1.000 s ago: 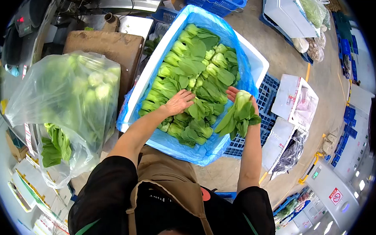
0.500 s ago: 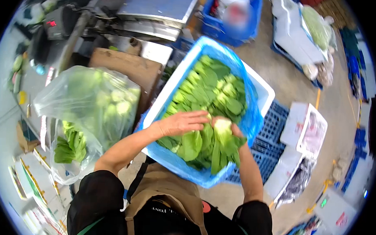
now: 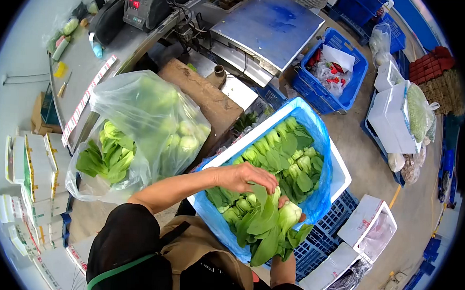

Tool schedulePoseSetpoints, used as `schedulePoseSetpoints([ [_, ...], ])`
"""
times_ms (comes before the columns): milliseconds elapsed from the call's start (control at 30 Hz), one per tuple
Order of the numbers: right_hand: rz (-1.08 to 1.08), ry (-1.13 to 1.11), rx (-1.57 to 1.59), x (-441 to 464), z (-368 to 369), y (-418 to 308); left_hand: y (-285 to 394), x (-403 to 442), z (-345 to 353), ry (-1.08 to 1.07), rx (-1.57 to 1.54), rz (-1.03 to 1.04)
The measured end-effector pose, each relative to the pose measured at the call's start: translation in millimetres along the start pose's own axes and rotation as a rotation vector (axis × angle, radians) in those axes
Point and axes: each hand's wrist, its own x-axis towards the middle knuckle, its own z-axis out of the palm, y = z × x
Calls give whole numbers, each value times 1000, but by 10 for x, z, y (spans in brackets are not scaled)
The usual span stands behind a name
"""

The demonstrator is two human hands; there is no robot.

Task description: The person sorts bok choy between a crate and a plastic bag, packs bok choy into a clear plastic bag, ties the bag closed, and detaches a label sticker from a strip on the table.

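A white foam box [image 3: 341, 173] lined with a blue plastic bag [image 3: 323, 145] holds rows of green bok choy [image 3: 274, 147]. Over the box's near part, my left hand [image 3: 245, 177] is closed on a leafy bok choy [image 3: 263, 215]. My right hand [image 3: 290, 208] is mostly hidden behind a bok choy head [image 3: 290, 215] with a pale base, its fingers wrapped round it. The leaves of both hang down toward me. Left of the box, a clear plastic bag [image 3: 146, 97] holds more bok choy, with some leaves showing at its opening.
A flat metal scale [image 3: 269, 25] stands beyond a brown block [image 3: 193, 89]. Behind the box is a blue basket [image 3: 318, 89] with bags in it. Blue crates [image 3: 316, 247] and white foam boxes [image 3: 361, 220] lie to the right. A display unit [image 3: 145, 11] sits at the upper left.
The view has turned toward the left and the scale. The right hand has brought its bok choy from the box's right edge inward, and my left hand has closed on a bok choy.
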Motion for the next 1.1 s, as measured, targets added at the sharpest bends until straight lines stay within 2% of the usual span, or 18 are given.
schedulePoseSetpoints([
  [100,-42,1,46,118,104,-30,-31,2,-65,80,-157,-61],
  [133,-54,3,69,166,149,-27,-49,-14,-119,89,-118,-94],
  [233,-86,19,158,275,368,17,-81,-57,-130,274,-345,-544],
  [300,-105,13,206,449,553,75,-174,-50,-169,280,-270,-353],
  [333,-86,-42,117,541,690,44,-151,-30,-231,202,-1,-225],
  [433,-49,-94,102,734,816,89,-137,-21,-285,67,89,-95],
  [533,-68,-114,103,757,864,192,-14,-93,-378,29,74,-227],
  [633,-86,-133,86,775,927,204,-53,-225,-347,135,-29,-253],
  [733,-107,-153,60,816,1001,155,22,-252,-299,269,-399,-394],
  [833,-129,-187,15,819,1087,129,-89,-263,-259,311,-481,-308],
  [967,-169,-258,-74,752,1293,136,-11,-247,-229,328,-572,-303],
  [1000,-171,-277,-90,729,1356,173,-75,-224,-176,414,-704,-188],
  [1100,-165,-337,-143,706,1537,218,-175,-233,-176,576,-1014,-118],
])
